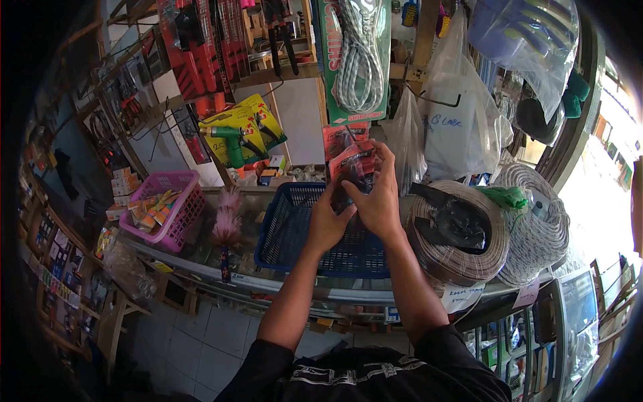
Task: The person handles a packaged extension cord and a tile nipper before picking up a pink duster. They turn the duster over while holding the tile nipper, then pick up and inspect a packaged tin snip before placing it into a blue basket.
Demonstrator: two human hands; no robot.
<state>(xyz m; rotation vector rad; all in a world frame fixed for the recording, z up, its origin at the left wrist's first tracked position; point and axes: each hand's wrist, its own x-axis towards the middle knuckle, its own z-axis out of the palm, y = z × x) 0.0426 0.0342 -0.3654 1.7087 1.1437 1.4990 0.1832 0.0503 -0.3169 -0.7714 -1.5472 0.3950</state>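
Note:
Both my hands are raised in front of me over a dark blue plastic basket point(289, 221). Between them is a red carded pack point(355, 161) with a dark item under clear plastic; its kind I cannot make out. My left hand point(328, 220) grips the pack's lower left side. My right hand point(380, 197) holds its right side, fingers reaching up along the edge and thumb across the front. Just behind hangs another red card point(343, 136), below a green-backed pack of grey-and-white rope point(362, 60).
A pink basket point(179, 218) of small packets and a pink feathery duster point(228, 218) are left on the glass counter point(321, 289). Right are a cable coil point(429, 258) and a rope coil point(536, 234). Yellow carded packs point(261, 127) and a wire hook point(442, 102) hang ahead.

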